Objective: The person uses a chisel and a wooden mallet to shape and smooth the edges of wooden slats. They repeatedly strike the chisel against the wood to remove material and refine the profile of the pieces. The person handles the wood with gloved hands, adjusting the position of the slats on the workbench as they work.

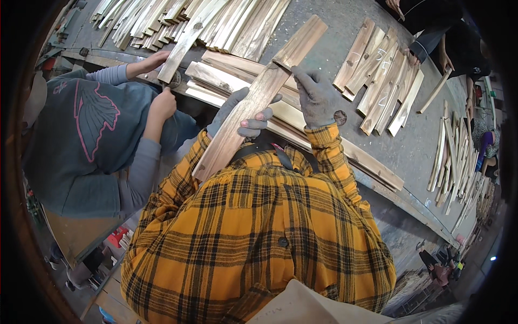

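Note:
My left hand (251, 121), in a grey glove with fingertips showing, is wrapped round a long brown wooden board (237, 121). The board slants from my chest up over the bench. My right hand (319, 97), gloved too, is closed beside the board's upper part. A thin dark blade-like edge (282, 65) crosses the board at its fingertips; the rest of that tool is mostly hidden by the glove. A round brown end (340, 117) shows by the right cuff; I cannot tell whether it belongs to the tool. Under the held board lie several stacked boards (221, 78).
On the grey workbench (324, 48) a pile of wood strips (243, 21) fills the back left. Chalk-marked boards (377, 81) lie to the right, more strips (450, 156) beyond. A co-worker (97, 140) holds a board (186, 46) close on my left; another person's hand (415, 56) reaches in at the right.

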Available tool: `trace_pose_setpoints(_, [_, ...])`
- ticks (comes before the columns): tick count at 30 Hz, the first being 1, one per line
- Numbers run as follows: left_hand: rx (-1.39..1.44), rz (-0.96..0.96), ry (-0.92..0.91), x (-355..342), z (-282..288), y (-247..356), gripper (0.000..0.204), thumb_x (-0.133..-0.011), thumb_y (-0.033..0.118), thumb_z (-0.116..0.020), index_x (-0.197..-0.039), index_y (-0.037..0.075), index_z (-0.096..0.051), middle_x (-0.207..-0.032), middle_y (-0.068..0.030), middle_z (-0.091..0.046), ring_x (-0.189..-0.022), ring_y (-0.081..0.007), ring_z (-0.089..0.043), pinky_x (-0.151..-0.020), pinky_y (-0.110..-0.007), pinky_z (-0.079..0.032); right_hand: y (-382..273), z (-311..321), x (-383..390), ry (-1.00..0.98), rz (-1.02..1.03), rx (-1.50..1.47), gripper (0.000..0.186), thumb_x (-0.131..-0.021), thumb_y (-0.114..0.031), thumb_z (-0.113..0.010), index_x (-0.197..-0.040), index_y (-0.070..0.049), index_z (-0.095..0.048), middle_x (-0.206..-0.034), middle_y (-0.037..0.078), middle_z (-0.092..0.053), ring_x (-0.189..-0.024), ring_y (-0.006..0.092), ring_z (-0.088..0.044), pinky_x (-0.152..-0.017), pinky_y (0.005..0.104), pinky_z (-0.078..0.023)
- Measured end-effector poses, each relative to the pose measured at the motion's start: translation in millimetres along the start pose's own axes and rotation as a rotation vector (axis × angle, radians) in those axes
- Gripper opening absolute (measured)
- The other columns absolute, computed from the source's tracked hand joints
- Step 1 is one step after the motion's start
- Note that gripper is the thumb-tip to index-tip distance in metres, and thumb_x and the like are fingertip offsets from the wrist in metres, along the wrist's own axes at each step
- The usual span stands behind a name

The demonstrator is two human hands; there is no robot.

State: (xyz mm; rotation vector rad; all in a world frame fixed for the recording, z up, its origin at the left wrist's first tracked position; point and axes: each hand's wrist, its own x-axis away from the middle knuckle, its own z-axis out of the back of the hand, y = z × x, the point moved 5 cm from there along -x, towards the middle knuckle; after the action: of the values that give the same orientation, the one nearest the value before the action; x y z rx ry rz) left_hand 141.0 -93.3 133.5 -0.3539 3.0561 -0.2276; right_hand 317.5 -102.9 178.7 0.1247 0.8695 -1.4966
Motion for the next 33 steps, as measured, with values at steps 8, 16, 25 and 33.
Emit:
trace_pose_setpoints(8, [0.019, 0.022, -0.033, -5.6, 0.1, 8.1, 0.065, -0.1, 0.039, -0.043, -0.144, -0.006, -0.03, -0.092, -0.0165, -0.052, -0.06, -0.0148, -0.048, -0.047, -0.026, -0.039, -4.4, -1.7, 1.2, -0.034, -0.033, -0.188, 0.02, -0.084, -0.015, -0.07, -0.103, -0.021, -0.073, -0.083, 0.003, -0.065, -0.069, 0.0216, -0.064, -0.06, 0.0316, -0.05])
trace_pose_setpoints(16, [-0.095, 0.032, -0.064, -27.9, 6.0, 33.4, 0.061, -0.1, 0.046, -0.045, -0.13, -0.007, -0.038, -0.088, -0.0127, -0.048, -0.057, -0.0097, -0.045, -0.045, -0.019, -0.039, 15.2, -20.0, 5.6, -0.114, -0.337, -0.676, 0.018, -0.086, -0.002, -0.07, -0.103, -0.003, -0.072, -0.083, 0.002, -0.068, -0.069, 0.0085, -0.06, -0.063, 0.022, -0.048])
trace_pose_setpoints(25, [-0.054, -0.036, -0.114, -53.5, -15.8, 63.1, 0.063, -0.097, 0.044, -0.053, -0.133, -0.004, -0.037, -0.091, -0.0141, -0.048, -0.062, -0.0117, -0.045, -0.047, -0.02, -0.036, 23.6, 0.3, -7.2, 0.035, -0.412, -0.706, 0.016, -0.087, 0.0, -0.067, -0.102, 0.001, -0.072, -0.084, 0.004, -0.068, -0.068, 0.0083, -0.06, -0.06, 0.0212, -0.049])
trace_pose_setpoints(33, [-0.096, -0.057, -0.144, -14.4, -36.2, 30.7, 0.073, -0.099, 0.044, -0.048, -0.147, -0.005, -0.021, -0.091, -0.0144, -0.049, -0.059, -0.0101, -0.048, -0.042, -0.019, -0.037, -9.3, 13.6, -52.2, 0.008, -0.126, -0.392, 0.02, -0.086, -0.004, -0.069, -0.106, -0.006, -0.072, -0.078, 0.003, -0.063, -0.067, 0.0111, -0.06, -0.06, 0.0235, -0.048])
